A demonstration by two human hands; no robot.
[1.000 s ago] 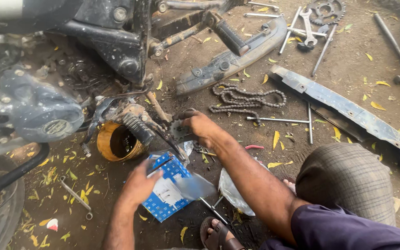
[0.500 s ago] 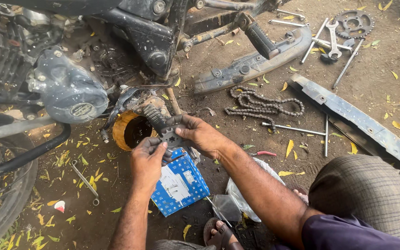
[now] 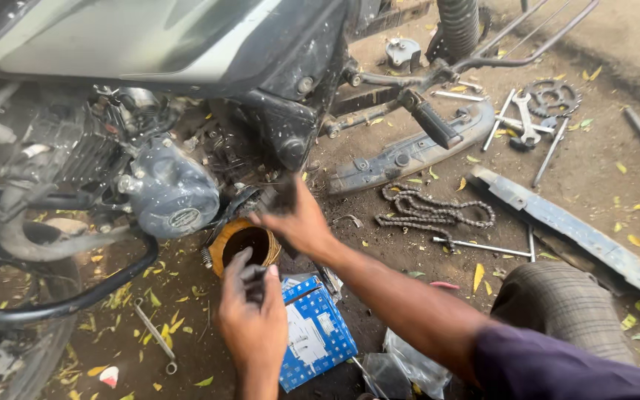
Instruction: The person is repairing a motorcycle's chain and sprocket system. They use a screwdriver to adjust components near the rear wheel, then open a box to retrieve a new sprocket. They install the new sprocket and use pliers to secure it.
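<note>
The right hand [image 3: 301, 218] reaches up under the motorcycle engine [image 3: 164, 189], its fingers closed on a small dark metal part that is motion-blurred, so its exact shape cannot be made out; it sits at the fingertips, just above the orange container [image 3: 244, 247]. That part looks like stiff, greasy steel, probably heavy for its size and slippery, so a pinch across its edges with several fingers would likely hold better than a light two-finger grip. The left hand [image 3: 253, 318] is nearer the body, below the container's rim, curled around something small and dark, though what it grips cannot be told. Just right of the left hand lies a blue-and-white cardboard box [image 3: 315, 332], light and easily crushed, with crinkled clear plastic wrap [image 3: 409, 363] beside it. Beyond the right hand, on the dirt floor, lie a loose drive chain [image 3: 435, 212], limp and oily, a toothed sprocket [image 3: 551, 96], spanners [image 3: 525, 122] and a long flat metal guard [image 3: 579, 233]
</note>
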